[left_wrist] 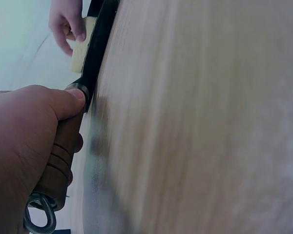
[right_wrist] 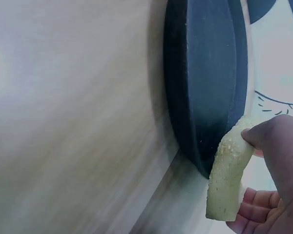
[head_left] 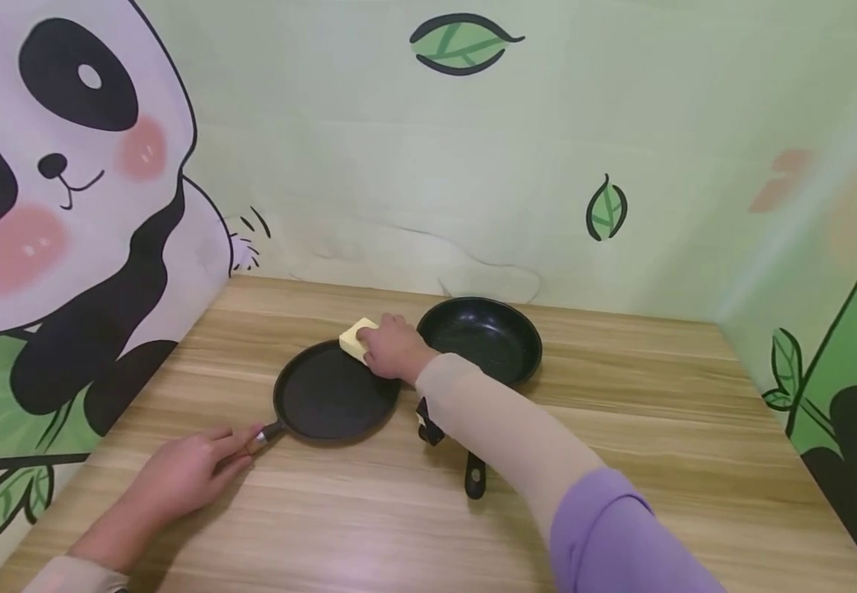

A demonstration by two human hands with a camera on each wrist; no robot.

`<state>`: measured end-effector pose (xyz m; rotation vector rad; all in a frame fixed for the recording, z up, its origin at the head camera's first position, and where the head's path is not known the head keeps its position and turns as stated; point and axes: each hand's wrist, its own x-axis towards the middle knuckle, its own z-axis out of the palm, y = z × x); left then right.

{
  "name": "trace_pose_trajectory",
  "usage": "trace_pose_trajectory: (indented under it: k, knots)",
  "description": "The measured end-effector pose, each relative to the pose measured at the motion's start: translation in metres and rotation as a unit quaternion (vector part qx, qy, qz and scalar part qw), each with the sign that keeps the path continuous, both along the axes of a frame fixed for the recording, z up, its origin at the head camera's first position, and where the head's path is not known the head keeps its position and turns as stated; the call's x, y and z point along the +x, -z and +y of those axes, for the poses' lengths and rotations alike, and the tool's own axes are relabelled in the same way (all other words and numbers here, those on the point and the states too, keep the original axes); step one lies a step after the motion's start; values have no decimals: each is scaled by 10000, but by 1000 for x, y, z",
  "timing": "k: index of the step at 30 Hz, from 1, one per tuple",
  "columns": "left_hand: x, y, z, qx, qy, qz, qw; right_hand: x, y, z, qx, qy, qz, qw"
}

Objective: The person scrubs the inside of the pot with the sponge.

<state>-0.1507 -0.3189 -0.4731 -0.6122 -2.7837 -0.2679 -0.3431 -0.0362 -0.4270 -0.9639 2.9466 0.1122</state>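
Note:
A flat black frying pan (head_left: 335, 395) sits left of centre on the wooden table. My left hand (head_left: 194, 468) grips its brown wooden handle (left_wrist: 63, 151), thumb laid along the metal collar. In my right hand (head_left: 397, 350) is a pale yellow sponge (head_left: 354, 339), pinched between thumb and fingers at the pan's far right rim. The right wrist view shows the sponge (right_wrist: 229, 170) bent over the edge of the pan (right_wrist: 210, 73). A deeper black frying pan (head_left: 495, 333) stands just right of that hand, partly hidden by the right forearm.
The deeper pan's handle (head_left: 476, 478) points toward me beneath the right forearm. A small black device (head_left: 430, 424) shows at the right wrist. Behind the wooden table (head_left: 665, 436) rises a wall (head_left: 339, 123) with panda and leaf drawings.

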Motion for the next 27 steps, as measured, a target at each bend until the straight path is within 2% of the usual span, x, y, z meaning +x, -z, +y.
trace_pose_trajectory:
  k: [3, 10, 14, 20, 27]
  knots:
    - [1, 0, -1, -9, -3, -6, 10000, 7, -3, 8, 23, -101, -20, 9999]
    - [0, 1, 0, 27, 10, 38, 10000, 22, -2, 13, -79, -686, 154, 9975]
    - [0, 1, 0, 19, 22, 41, 10000, 22, 3, 9, -284, -924, 190, 9951]
    - [0, 2, 2, 3, 24, -49, 10000, 18, 12, 4, -258, -999, 151, 9946]
    - [1, 0, 0, -19, -46, -96, 9999, 21, 13, 0, -309, -1211, 173, 9920]
